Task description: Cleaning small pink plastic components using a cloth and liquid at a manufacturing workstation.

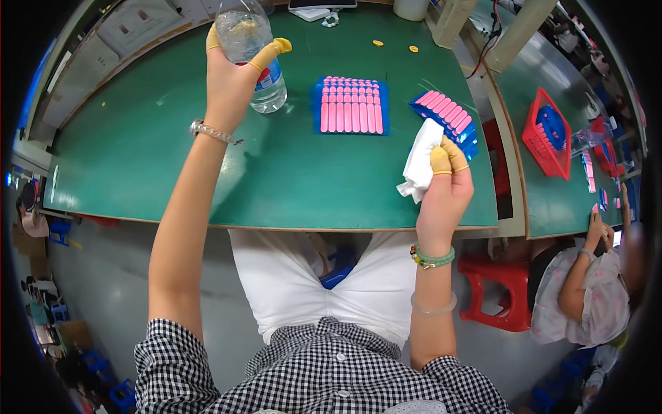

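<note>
My left hand (231, 79), with yellow finger cots on the thumb and a finger, is closed around a clear plastic water bottle (269, 98) at the back left of the green table. A folded white tissue (422, 160) is pinched in my right hand (445, 196), which also has yellow finger cots. Just beyond the tissue lies a blue tray with pink strips (445, 112), partly covered by it. Another blue tray (352, 110) with rows of pink strips lies flat between my hands, touched by neither.
Two small yellow finger cots (378, 43) lie toward the table's far edge. On the neighbouring table at right stands a red basket (547, 138) holding blue trays. A co-worker (583, 290) works there, with a red stool (493, 293) between us.
</note>
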`<state>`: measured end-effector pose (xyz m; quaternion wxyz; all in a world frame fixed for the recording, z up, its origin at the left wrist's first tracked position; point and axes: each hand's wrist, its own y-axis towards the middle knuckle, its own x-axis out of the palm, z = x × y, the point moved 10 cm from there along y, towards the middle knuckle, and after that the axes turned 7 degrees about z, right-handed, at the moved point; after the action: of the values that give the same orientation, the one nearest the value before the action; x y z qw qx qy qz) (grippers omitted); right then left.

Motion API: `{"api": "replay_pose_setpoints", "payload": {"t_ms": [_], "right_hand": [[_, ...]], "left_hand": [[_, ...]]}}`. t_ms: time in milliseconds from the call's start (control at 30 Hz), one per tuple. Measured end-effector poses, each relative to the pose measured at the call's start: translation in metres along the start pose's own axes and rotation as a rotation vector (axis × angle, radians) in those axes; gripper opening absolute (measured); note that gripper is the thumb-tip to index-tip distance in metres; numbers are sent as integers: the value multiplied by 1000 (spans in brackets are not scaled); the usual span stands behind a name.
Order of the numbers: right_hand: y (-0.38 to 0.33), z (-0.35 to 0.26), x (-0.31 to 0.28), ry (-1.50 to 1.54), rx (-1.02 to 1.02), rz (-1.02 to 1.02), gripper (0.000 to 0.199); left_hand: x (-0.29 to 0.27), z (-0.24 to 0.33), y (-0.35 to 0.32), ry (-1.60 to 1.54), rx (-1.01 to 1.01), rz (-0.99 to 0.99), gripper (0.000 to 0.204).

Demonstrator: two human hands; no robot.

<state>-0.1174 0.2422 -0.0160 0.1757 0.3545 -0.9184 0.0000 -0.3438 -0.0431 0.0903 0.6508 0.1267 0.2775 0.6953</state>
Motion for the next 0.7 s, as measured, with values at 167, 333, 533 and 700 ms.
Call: {"api": "replay_pose_setpoints", "payload": {"t_ms": [167, 333, 533, 700], "right_hand": [[-4, -6, -6, -82, -103, 8, 27], [0, 3, -20, -45, -50, 63, 27], [-5, -5, -16, -74, -132, 47, 26], [-10, -22, 0, -23, -98, -90, 25]], "left_hand": [[-14, 7, -11, 4, 84, 130, 100], [-12, 86, -84, 763, 685, 171, 78], [81, 56, -162, 1022, 532, -488, 67], [75, 70, -212, 844, 468, -776, 74]]}}
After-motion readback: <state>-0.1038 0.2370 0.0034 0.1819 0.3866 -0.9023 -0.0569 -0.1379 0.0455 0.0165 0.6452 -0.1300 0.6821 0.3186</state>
